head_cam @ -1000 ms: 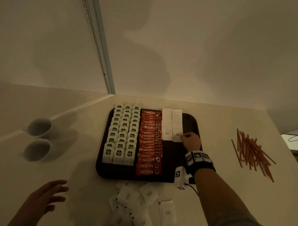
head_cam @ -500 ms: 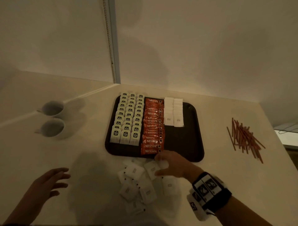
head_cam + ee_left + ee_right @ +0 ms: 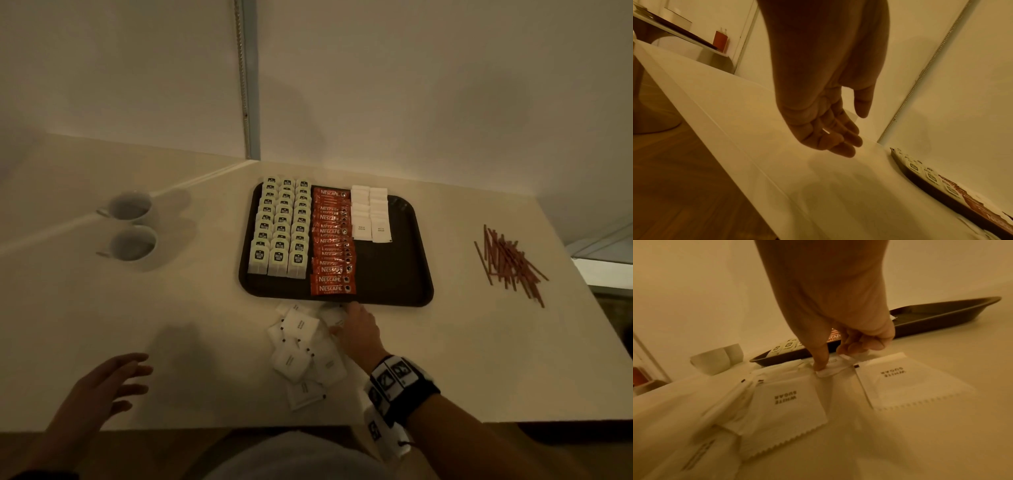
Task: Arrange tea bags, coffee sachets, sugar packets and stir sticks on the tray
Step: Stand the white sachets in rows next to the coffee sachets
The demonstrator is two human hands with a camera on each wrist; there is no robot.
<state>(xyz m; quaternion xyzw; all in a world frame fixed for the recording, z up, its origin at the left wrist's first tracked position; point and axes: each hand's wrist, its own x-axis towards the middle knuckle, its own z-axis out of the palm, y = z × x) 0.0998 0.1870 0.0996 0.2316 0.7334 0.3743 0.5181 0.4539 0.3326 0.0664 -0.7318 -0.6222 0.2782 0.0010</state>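
A dark tray holds three columns of tea bags, one column of orange coffee sachets and two short rows of white sugar packets. Loose sugar packets lie in a heap on the table before the tray's near rim. My right hand is at the heap's right side, and in the right wrist view its thumb and fingers pinch the edge of one sugar packet. Brown stir sticks lie piled on the table to the right. My left hand hovers open, fingers spread, over the table's near left.
Two white cups stand left of the tray. A wall with a metal strip rises behind the table. The table's near edge runs just below my hands. The right third of the tray shows bare bottom.
My right hand left the sugar rows on the tray, came back to the loose heap by the near rim and now pinches a packet. The left hand has barely moved.
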